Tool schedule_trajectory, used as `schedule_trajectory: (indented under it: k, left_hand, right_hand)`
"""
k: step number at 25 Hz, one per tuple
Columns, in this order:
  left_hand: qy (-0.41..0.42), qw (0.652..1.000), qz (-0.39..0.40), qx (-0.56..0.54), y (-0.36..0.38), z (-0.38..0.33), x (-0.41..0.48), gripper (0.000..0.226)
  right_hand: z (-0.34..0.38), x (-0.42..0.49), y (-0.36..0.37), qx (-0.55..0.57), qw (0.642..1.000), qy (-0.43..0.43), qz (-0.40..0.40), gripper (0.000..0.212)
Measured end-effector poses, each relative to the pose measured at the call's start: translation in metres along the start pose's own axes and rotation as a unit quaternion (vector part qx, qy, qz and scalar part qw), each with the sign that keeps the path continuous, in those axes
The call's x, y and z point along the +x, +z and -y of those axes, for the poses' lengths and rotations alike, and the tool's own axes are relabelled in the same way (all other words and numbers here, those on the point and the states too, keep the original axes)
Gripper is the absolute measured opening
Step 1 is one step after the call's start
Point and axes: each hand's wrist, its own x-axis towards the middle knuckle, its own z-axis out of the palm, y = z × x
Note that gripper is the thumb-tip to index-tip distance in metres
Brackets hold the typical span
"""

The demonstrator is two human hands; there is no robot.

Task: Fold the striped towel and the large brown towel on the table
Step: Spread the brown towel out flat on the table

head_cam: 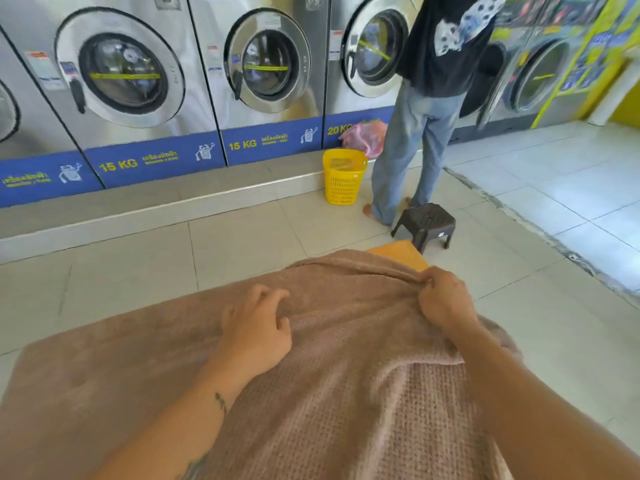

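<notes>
- The towel [346, 327] is spread over the counter [398, 253]; its first fold is judged in hand.
- Its far edge is pinched by the right grip [445, 301]; the left grip [258, 329] is laid on it, released.
- An even pull is needed next.

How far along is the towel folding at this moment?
Done: nothing visibly finished; no striped towel or folded stack is in view. In hand: the large brown waffle-textured towel lies spread over the orange table; the right hand pinches a ridge near its far edge, the left hand rests on it. Left: finishing the brown towel's folds.
</notes>
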Motion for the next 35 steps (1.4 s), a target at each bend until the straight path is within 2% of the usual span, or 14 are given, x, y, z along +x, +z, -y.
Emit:
schedule_trajectory:
  k: [2,5,7,9,11,13,15,17,20,22,25,29,32,35]
  left_hand:
    - [0.043,0.999,0.018,-0.015,0.021,-0.033,0.02,0.043]
    - [0.099,0.994,0.036,-0.035,0.046,-0.075,0.05,0.048]
    - [0.113,0.99,0.078,-0.023,0.057,-0.094,0.065,0.059]
    - [0.105,0.991,0.083,0.028,0.065,-0.103,0.066,0.079]
    - [0.107,0.993,0.021,0.05,0.072,-0.107,0.063,0.098]
    - [0.106,0.993,-0.009,0.048,0.075,-0.109,0.066,0.107]
    - [0.087,0.994,-0.003,0.062,0.077,-0.103,0.074,0.1]
    - [0.08,0.991,0.023,0.102,0.079,-0.094,0.079,0.083]
    - [0.078,0.988,0.058,0.118,0.082,-0.084,0.08,0.071]
    - [0.076,0.988,0.069,0.114,0.077,-0.087,0.084,0.07]
    - [0.074,0.987,0.085,0.118,0.066,-0.094,0.087,0.07]
    - [0.079,0.984,0.094,0.126,0.059,-0.098,0.091,0.065]
    - [0.082,0.984,0.086,0.129,0.056,-0.099,0.092,0.061]
    - [0.086,0.984,0.087,0.13,0.057,-0.096,0.088,0.066]
  right_hand:
    - [0.002,0.016,-0.007,0.02,0.999,0.001,0.032,0.035]
    - [0.006,0.032,-0.009,-0.087,0.984,-0.019,0.156,0.034]
    - [0.009,0.044,-0.016,-0.154,0.974,-0.038,0.159,0.03]
    - [0.022,0.059,-0.031,-0.167,0.983,-0.074,0.022,0.027]
    - [0.043,0.07,-0.043,-0.099,0.968,-0.16,-0.168,0.021]
    - [0.056,0.081,-0.039,-0.069,0.944,-0.231,-0.227,0.016]
    - [0.054,0.093,-0.024,-0.111,0.97,-0.2,-0.079,0.016]
    - [0.033,0.1,-0.013,-0.122,0.983,-0.097,0.092,0.02]
    - [0.002,0.104,-0.013,0.039,0.994,-0.019,0.095,0.02]
    - [-0.005,0.101,-0.018,0.028,0.993,-0.028,0.107,0.028]
    - [0.0,0.09,-0.025,0.042,0.982,-0.038,0.182,0.032]
    - [0.009,0.071,-0.031,0.069,0.929,-0.047,0.36,0.026]
    - [0.013,0.064,-0.022,0.075,0.924,-0.093,0.362,0.02]
    - [0.012,0.069,-0.022,0.127,0.963,-0.094,0.219,0.018]
